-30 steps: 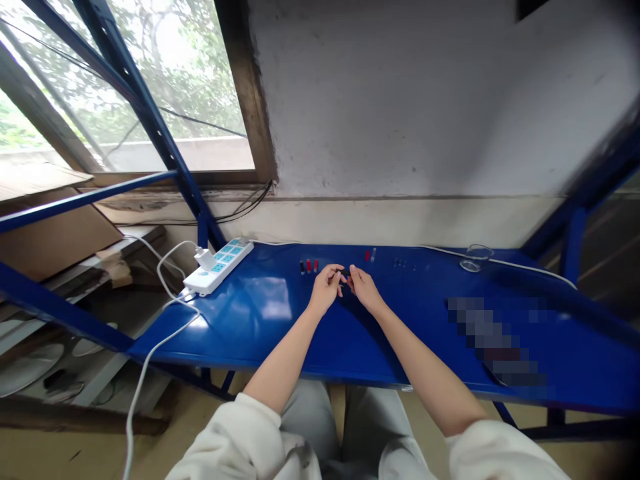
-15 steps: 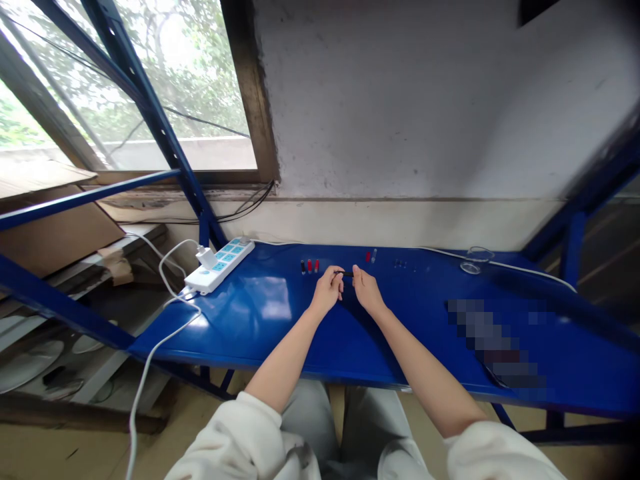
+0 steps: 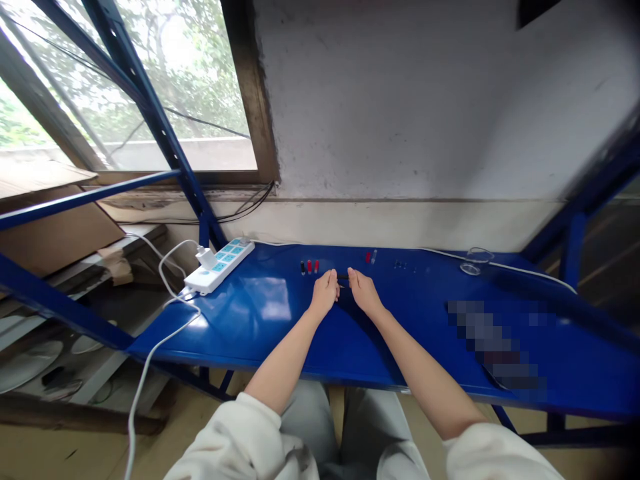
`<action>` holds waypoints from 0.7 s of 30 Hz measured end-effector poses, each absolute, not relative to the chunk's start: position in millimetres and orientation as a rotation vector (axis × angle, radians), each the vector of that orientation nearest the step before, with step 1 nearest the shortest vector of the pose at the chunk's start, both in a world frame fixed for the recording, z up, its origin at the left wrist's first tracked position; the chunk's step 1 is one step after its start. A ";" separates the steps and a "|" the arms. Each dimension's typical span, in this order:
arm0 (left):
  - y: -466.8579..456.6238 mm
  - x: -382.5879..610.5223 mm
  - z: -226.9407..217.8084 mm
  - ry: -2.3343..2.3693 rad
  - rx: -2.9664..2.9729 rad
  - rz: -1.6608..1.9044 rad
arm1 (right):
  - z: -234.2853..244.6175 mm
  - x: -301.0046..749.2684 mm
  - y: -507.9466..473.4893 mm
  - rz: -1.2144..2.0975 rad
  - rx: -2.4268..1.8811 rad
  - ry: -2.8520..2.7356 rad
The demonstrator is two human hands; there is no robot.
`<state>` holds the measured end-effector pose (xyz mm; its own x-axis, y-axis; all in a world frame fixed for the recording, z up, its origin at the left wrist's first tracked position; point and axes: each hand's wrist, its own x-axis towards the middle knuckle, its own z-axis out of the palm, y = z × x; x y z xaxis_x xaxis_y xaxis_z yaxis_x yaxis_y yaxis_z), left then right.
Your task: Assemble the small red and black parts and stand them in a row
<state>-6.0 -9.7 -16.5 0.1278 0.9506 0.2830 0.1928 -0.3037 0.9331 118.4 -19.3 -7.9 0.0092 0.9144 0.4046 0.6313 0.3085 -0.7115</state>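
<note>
My left hand [image 3: 325, 295] and my right hand [image 3: 363, 291] face each other a little above the blue table. Between their fingertips spans a thin black stick-like piece [image 3: 343, 276], pinched from both sides; it is too small to name. A slim light tip shows beside my left fingers. Just behind my left hand stand a small black cylinder [image 3: 303, 267] and two red ones [image 3: 313, 267]. Beyond my right hand are another red piece [image 3: 369, 257] and a small clear tube [image 3: 374, 256].
Tiny clear parts [image 3: 400, 265] lie at the back of the blue table [image 3: 240, 333]. A clear round dish [image 3: 470, 268] sits near a white cable. On the left is a white power strip [image 3: 220, 267]; a blurred-out object [image 3: 495, 347] lies on the right.
Both hands have shifted slightly left and toward me, with the black piece still between them. The things on the table have stayed in place.
</note>
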 end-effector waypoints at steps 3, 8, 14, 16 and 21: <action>-8.0 -6.3 -15.7 1.129 1.565 1.247 | -6.1 119.1 -20.6 0.429 -1.366 -1.720; -1.4 -7.5 -16.4 1.153 1.405 1.325 | -6.1 120.1 -19.5 0.556 -1.273 -1.725; 1.1 -11.3 -16.0 1.199 1.342 1.496 | -17.4 127.3 -9.0 0.537 -1.275 -1.779; 1.0 -12.8 -14.7 1.216 1.321 1.544 | -20.4 130.7 -6.0 0.487 -1.332 -1.780; 1.0 -13.5 -11.9 1.199 1.316 1.554 | -16.9 131.0 -5.9 0.586 -1.325 -1.627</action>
